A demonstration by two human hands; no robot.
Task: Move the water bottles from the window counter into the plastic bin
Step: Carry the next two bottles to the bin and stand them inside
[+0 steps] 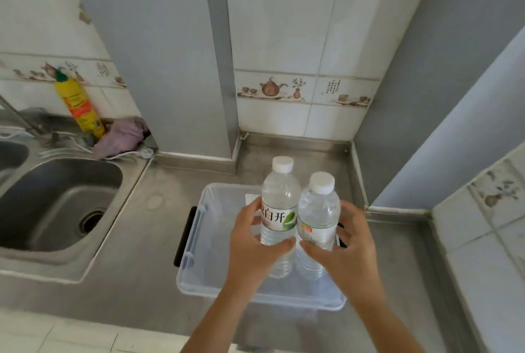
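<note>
Steel kitchen counter [136, 276] fills the lower frame, sink [56, 202] at left, grey wall and tiled panels across the top. Clear plastic bin [196, 276] sits on the counter at lower centre, black handle clip on its left side.

Two water bottles, upright, side by side and touching, over the bin's interior. Left bottle [279, 207] has a white label with green leaf; right bottle [318, 216] has a mostly clear label with an orange patch. Both have white caps on.

Left hand [252, 247] is wrapped round the left bottle at label height, thumb across the front, fingers curled behind. Right hand [349, 247] holds the right bottle the same way, thumb tip in front, fingers spread round the far side. Both grips are closed on the bottles, not tight-fisted.

Cannot tell if the bottle bases touch the bin floor; the clear plastic hides it.

Step in hand looks like setting both down inside the bin. To do it well: keep them vertical, lower until the bases seat flat, stay away from the right wall, release both hands together so neither tips its neighbour.

Yellow detergent bottle [79, 105] and purple cloth [122, 136] at upper left are not involved.
</note>
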